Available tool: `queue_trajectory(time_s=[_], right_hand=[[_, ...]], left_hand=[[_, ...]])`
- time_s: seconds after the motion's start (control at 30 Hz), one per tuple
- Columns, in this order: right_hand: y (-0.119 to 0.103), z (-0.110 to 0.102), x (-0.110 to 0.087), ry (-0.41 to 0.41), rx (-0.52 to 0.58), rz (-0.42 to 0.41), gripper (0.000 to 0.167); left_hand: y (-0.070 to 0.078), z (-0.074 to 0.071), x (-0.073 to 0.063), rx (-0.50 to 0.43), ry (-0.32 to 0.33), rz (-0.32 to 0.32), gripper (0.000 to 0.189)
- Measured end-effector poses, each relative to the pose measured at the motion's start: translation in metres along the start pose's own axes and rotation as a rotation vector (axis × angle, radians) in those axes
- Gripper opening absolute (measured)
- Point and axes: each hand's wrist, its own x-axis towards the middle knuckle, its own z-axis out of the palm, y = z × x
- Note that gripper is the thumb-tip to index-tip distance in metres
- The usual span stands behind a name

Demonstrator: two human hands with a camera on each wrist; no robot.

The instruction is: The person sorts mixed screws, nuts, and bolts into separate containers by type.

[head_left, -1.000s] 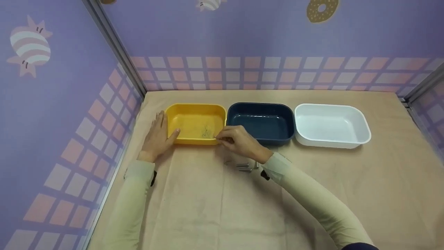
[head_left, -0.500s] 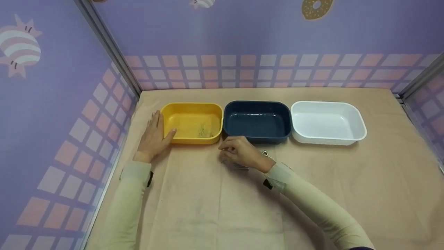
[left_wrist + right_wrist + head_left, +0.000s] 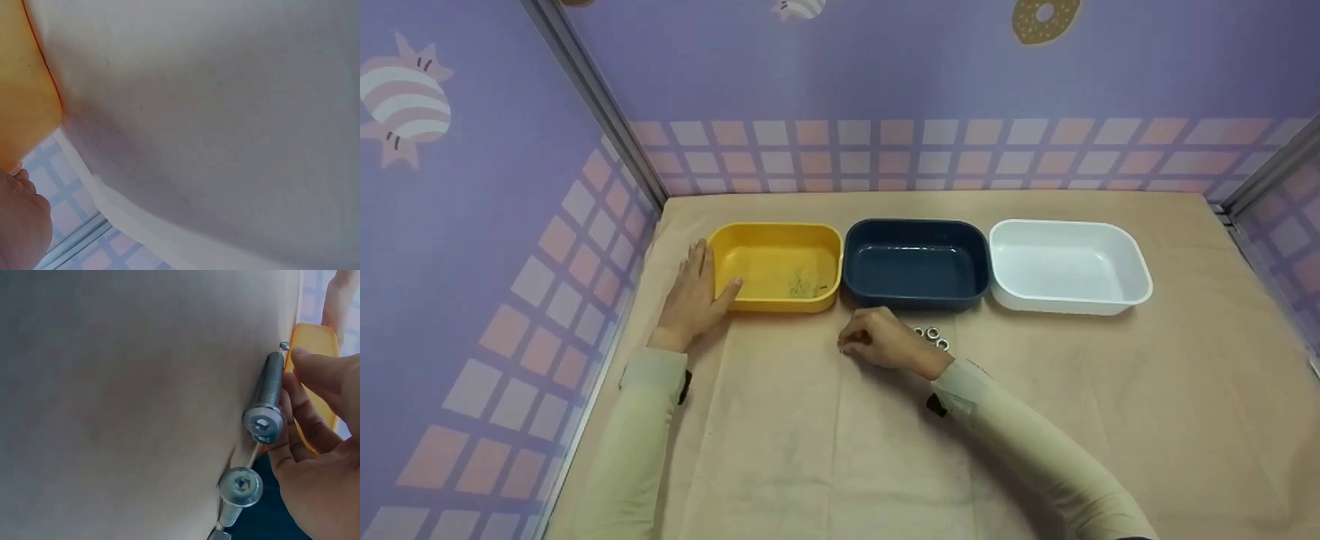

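Room over near cloth (image 3: 780, 442), 3 trays (image 3: 916, 271) beyond, bolts (image 3: 264, 417) between

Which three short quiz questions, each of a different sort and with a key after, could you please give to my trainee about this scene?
1. Multiple choice: Which tray stands between the other two?
A) the yellow tray
B) the dark blue tray
C) the white tray

2. True or false: The left hand rests against the white tray.

3. Short answer: In the right wrist view, which hardware appears beside the right hand?

Key
1. B.
2. False; it touches the yellow tray.
3. Bolts with sockets in their heads.
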Motion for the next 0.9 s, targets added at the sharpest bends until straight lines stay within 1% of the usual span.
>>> queue_trajectory(time_s=[0.23,0.4,0.63,0.9], right_hand=[[0.0027,0.0023,0.0002,0.000,-0.018,0.005,0.007],[0.0052,0.0042,0.0004,-0.005,0.008,0.031,0.005],[0.0068,0.0037,0.0005,-0.011,0.030,0.031,0.004],[0.0038,0.0020,0.0019,-0.038,0.064,0.079,0.007]], left_hand=[[-0.0007,0.0013,0.0006,0.013,0.000,-0.006,0.090],[-0.0007,0.0018,-0.0013,0.023,-0.006,-0.009,0.091],[0.0007,0.0020,-0.0004,0.018,-0.010,-0.014,0.091],[0.0002,0.0006,0.0013,0.023,-0.004,-0.012,0.091]])
